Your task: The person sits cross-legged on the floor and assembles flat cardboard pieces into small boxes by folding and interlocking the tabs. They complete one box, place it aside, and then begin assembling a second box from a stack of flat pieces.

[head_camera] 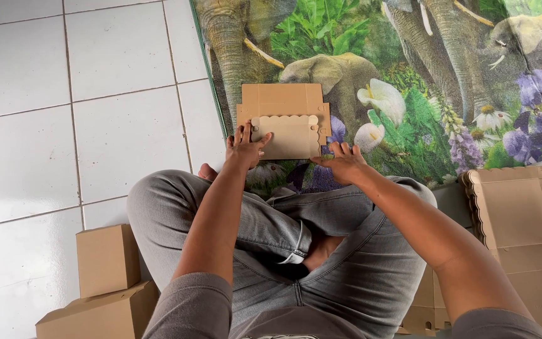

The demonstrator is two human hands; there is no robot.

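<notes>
A flat brown cardboard box blank (286, 119) with a scalloped flap lies on a printed mat (421, 94) in front of my crossed legs. My left hand (244, 145) presses on the blank's lower left corner, fingers spread over the folded flap. My right hand (341, 163) rests at the blank's lower right edge, fingers apart, touching the cardboard and the mat. Neither hand has the blank lifted.
The mat shows elephants and flowers and covers the upper right floor. White floor tiles (83, 113) lie to the left. Two folded brown boxes (105, 282) stand at my lower left. A stack of flat scalloped blanks (522, 220) sits at my right.
</notes>
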